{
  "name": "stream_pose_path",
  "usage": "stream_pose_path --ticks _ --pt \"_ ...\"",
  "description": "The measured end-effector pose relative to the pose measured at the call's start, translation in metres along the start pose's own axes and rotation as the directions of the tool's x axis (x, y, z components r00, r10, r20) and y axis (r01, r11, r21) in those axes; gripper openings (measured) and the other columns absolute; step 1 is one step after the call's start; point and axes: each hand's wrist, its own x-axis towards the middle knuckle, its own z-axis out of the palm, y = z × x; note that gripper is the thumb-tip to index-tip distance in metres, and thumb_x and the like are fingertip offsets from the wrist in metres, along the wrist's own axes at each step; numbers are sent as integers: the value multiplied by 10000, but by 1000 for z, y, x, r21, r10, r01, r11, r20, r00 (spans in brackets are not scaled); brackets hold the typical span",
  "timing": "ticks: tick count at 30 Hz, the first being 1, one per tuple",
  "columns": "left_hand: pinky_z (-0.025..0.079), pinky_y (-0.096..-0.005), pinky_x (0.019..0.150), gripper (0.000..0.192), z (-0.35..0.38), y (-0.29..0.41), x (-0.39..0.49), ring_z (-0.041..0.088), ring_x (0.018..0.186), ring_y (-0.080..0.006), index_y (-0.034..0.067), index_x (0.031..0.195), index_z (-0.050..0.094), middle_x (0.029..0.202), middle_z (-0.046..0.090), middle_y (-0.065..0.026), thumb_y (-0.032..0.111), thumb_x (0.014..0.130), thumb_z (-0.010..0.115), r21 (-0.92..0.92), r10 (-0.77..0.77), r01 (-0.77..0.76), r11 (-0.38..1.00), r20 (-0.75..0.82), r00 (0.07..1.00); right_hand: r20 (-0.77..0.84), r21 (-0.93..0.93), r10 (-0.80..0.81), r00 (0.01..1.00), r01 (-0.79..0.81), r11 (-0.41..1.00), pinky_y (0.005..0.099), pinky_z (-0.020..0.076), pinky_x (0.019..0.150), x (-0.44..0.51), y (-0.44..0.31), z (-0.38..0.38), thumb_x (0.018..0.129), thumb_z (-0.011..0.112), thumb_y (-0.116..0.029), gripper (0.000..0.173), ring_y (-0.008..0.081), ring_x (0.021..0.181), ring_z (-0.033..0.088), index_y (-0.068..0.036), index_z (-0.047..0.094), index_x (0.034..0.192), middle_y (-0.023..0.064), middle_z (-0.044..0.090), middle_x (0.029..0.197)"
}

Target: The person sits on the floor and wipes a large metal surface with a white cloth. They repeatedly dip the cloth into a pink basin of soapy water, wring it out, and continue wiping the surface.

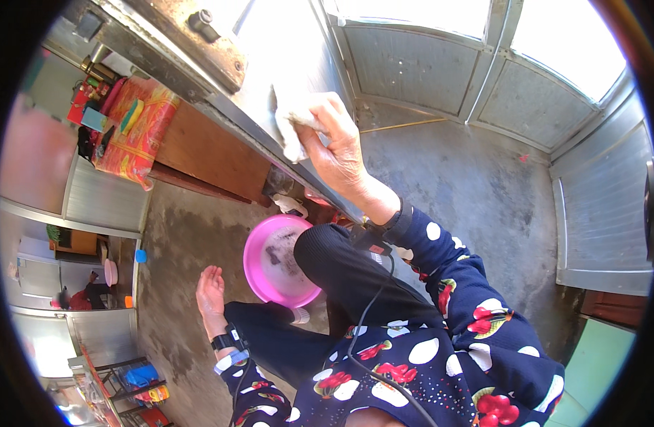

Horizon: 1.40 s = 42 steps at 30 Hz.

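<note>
In my right hand (pixel 335 147) is a pale, crumpled cloth (pixel 292 128), gripped between the fingers against the shiny metal panel of a door (pixel 300 58). A wooden block with a metal knob (pixel 203 24) is fixed near the door's edge, up and left of the cloth. My left hand (pixel 211 293) hangs empty by my left knee, fingers extended, palm partly showing. Between the two hands, on the floor by my knees, stands a pink plastic basin (pixel 254 277) of foamy water with something dark in it.
Left of the door stands a wooden cabinet (pixel 209 149) under a red patterned cloth (pixel 156 101), with a sponge (pixel 132 116) on it. A white bottle (pixel 289 205) is beside the basin. A rack (pixel 119 395) stands lower left; metal panels (pixel 412 69) line the upper right. A cable crosses my lap.
</note>
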Motion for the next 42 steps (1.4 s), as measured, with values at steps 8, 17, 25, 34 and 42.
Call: stream_pose_path --ticks 8,17,25,34,42 --pt "481 -304 902 343 4 -2 4 562 1138 -241 -26 1179 583 1190 598 -122 235 956 572 5 28 -29 1000 119 992 4 -142 217 976 -214 966 342 473 724 -72 36 -20 816 613 62 217 302 834 597 -25 630 1014 142 583 905" --pt "481 -311 901 341 6 -2 3 556 1130 -243 -32 1170 573 1171 596 -122 243 969 558 4 23 -24 1000 146 989 -35 5 -149 988 149 989 330 440 683 50 -25 13 798 595 91 172 295 793 550 -5 605 941 138 558 869" --pt "473 -312 909 338 5 -4 5 553 1135 -242 -30 1170 574 1187 589 -123 241 969 557 16 36 -39 999 133 990 -49 -31 5 999 -6 1000 312 459 733 18 -23 5 792 588 111 218 266 844 583 -18 633 961 114 591 885" --pt "473 -295 902 335 3 -4 6 557 1134 -232 -22 1180 581 1178 599 -114 234 963 563 1 17 -17 1000 163 986 -43 6 -199 979 199 980 311 464 731 44 -29 14 797 587 103 235 280 846 582 -23 618 992 117 590 906" --pt "467 -283 904 337 6 -6 7 574 1114 -227 -22 1177 588 1169 611 -112 229 952 583 46 22 -27 999 116 993 10 -113 303 953 -300 947 297 473 779 -87 75 -19 841 569 66 223 232 893 604 -35 610 1036 113 582 928"
